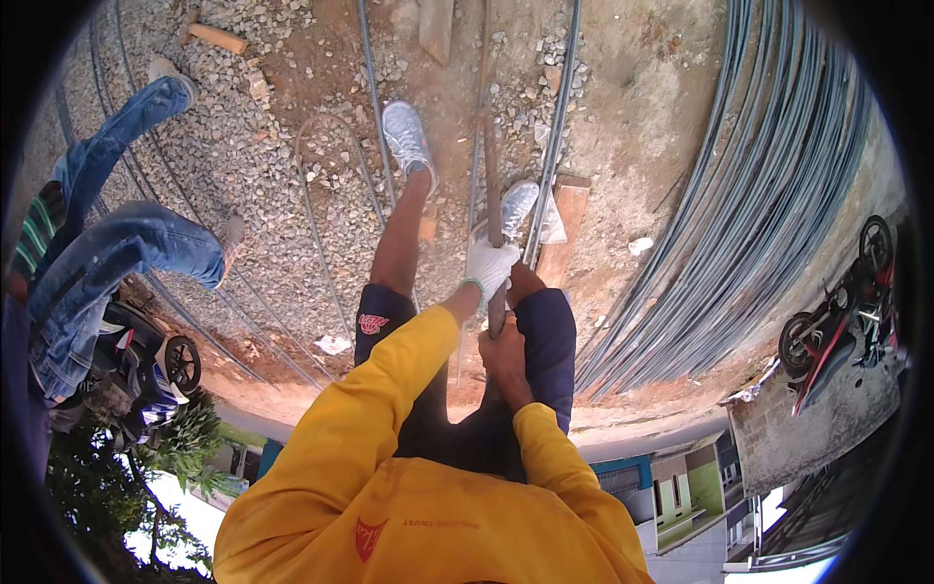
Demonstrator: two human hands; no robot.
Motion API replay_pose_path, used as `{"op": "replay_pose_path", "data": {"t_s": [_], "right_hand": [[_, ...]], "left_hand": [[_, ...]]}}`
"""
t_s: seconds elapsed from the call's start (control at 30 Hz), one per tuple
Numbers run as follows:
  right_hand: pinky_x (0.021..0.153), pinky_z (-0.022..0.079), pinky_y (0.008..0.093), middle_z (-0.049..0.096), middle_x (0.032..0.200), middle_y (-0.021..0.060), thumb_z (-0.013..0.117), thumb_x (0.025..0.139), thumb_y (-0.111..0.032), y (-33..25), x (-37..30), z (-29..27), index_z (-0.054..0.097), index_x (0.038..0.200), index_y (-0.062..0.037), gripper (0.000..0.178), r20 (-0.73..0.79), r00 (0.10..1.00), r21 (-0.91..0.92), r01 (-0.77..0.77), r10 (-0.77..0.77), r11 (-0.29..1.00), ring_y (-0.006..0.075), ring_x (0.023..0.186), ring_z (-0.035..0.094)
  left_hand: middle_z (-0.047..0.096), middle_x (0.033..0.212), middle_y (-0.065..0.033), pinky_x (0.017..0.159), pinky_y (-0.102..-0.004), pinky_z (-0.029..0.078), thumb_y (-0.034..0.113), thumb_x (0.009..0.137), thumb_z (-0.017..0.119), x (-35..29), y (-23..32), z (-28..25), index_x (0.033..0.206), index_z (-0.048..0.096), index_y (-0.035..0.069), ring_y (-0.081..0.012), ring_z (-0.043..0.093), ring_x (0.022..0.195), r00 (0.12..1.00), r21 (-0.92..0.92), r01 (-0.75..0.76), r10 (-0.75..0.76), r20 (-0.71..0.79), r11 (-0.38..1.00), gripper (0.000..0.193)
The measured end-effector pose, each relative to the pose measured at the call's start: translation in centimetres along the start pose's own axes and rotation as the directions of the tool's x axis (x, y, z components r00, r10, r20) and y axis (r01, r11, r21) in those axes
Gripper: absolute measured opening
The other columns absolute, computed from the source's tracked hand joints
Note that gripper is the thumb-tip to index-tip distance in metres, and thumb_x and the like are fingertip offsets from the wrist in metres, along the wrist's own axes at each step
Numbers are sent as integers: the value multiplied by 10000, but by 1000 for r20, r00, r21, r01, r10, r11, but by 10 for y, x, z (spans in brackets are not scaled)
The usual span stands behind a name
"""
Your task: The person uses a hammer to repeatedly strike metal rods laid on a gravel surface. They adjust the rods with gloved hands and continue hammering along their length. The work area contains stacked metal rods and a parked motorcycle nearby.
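Note:
A long brown pole [493,200] stands between my legs, running away from me over the ground; I cannot tell whether it is wood or rusty metal. My left hand [491,267], in a white knitted glove, is closed around its middle. Bare and nearer my body, my right hand [504,356] wraps around the near end. Thin steel rods [474,175] lie lengthwise beneath and beside the pole. Just right of my right shoe, a thicker steel rod [555,127] passes beside a wooden board [565,229]. My hands hide part of the pole.
A big bundle of steel rods [749,204] curves along the right. Gravel [263,175] covers the left, with a bent rod [307,209] and a hammer [216,38]. A person in jeans [146,238] is at far left. Motorcycles [146,365] [842,321] stand at both sides.

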State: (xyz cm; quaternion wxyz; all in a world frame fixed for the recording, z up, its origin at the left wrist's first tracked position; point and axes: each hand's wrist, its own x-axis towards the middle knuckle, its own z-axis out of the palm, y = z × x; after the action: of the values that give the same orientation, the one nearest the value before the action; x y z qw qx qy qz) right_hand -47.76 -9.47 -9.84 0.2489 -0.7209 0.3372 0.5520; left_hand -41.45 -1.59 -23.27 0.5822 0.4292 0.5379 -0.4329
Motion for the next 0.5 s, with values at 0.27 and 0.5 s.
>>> {"op": "replay_pose_path", "data": {"t_s": [0.27,0.5], "right_hand": [[888,592,571,723,1044,395,685,914,-176,26,22,13,506,1416,72,587,17,1000,-13,-2,2,1000,533,1044,715],[855,599,570,733,1036,379,711,901,-163,49,42,26,524,1402,47,574,-77,996,-106,43,-51,993,535,1012,725]], "left_hand": [[573,629,-31,409,-347,467,188,908,730,13,-19,8,830,616,44,-174,578,452,994,-29,-85,83,-74,996,200],[639,685,-48,456,-369,510,232,914,737,33,-47,16,926,684,47,-195,640,504,986,-14,-151,150,-79,988,193]]}}
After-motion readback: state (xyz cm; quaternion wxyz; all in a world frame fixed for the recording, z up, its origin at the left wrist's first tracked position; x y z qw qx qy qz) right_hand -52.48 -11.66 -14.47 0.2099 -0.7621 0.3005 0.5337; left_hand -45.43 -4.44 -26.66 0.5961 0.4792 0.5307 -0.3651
